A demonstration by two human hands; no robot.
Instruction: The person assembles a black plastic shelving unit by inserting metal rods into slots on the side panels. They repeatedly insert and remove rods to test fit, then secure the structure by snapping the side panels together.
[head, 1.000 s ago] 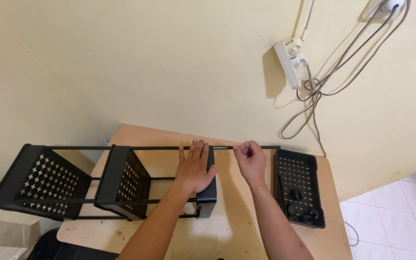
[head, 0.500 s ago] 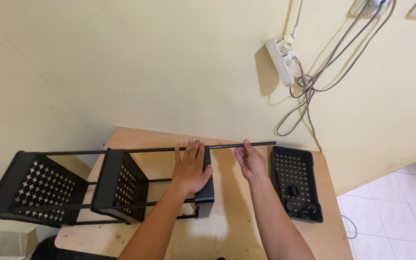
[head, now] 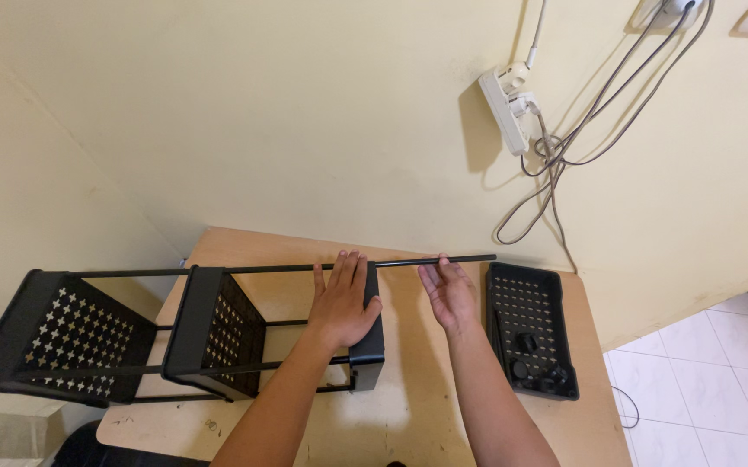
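Black metal shelf rack [head: 192, 333] lies on its side across a small wooden table [head: 443, 424], its left end overhanging the table edge. Three perforated trays stand on edge along thin rods: left tray [head: 58, 346], middle tray [head: 218, 333], right tray [head: 367, 324].

Left hand [head: 344, 303] rests flat, fingers spread, on the upturned side of the right tray. Open palm, pressing down rather than gripping; nothing enclosed.

Right hand [head: 450, 294] is under the free end of the top rod [head: 430, 260], fingers loosely extended and touching it. Cannot tell whether the fingers close round the rod; it looks more like a light support than a clamp.

A fourth tray [head: 530, 333] lies flat on the table just right of the hands, apart from the rack, with small dark fittings [head: 525, 346] in it. Power strip [head: 508, 104] and cables [head: 564, 156] hang on the wall above.

Handling judgement: sheet metal and thin rod, so stiff, probably light for its bulk, but long and awkward. The overhang likely makes it prone to tip or swing. Painted rod is smooth and narrow, likely to roll or slip in the fingers; a full wrap near a tray joint would hold better. Tray rims offer the firmest hold. Rods may flex or pull from their sockets if lifted by the ends.
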